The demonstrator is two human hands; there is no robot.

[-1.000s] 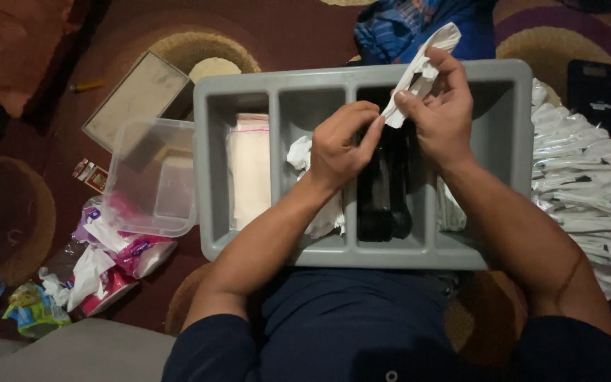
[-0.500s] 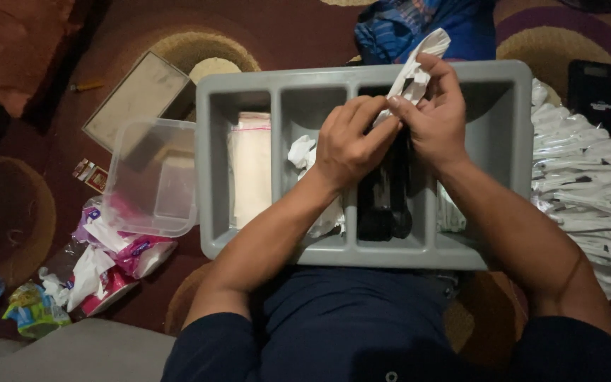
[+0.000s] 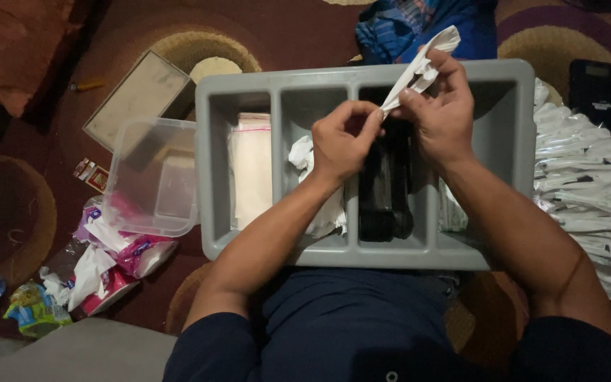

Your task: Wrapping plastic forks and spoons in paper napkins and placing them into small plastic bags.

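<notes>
A grey divided cutlery tray [image 3: 213, 170] rests on my lap. Above its far half, both hands hold a white wrapped packet [image 3: 422, 64]. My left hand [image 3: 344, 141] pinches the packet's lower end, and my right hand [image 3: 440, 113] grips its middle while the upper end sticks out past the tray's far rim. Under my hands, one compartment holds black plastic cutlery [image 3: 385, 194]. White napkins [image 3: 312, 166] lie in the compartment to its left, and clear bags [image 3: 252, 170] fill the leftmost one.
A heap of white wrapped packets [image 3: 585, 184] lies on the rug at right. A clear plastic box [image 3: 153, 177] and its lid [image 3: 139, 99] sit left of the tray. Tissue packs [image 3: 111, 258] lie at lower left, blue cloth [image 3: 404, 25] and a black device [image 3: 599, 88] beyond.
My left hand came up against the right one, then slid down to pinch the packet's lower end. The packet now sits a little flatter over the tray's far rim.
</notes>
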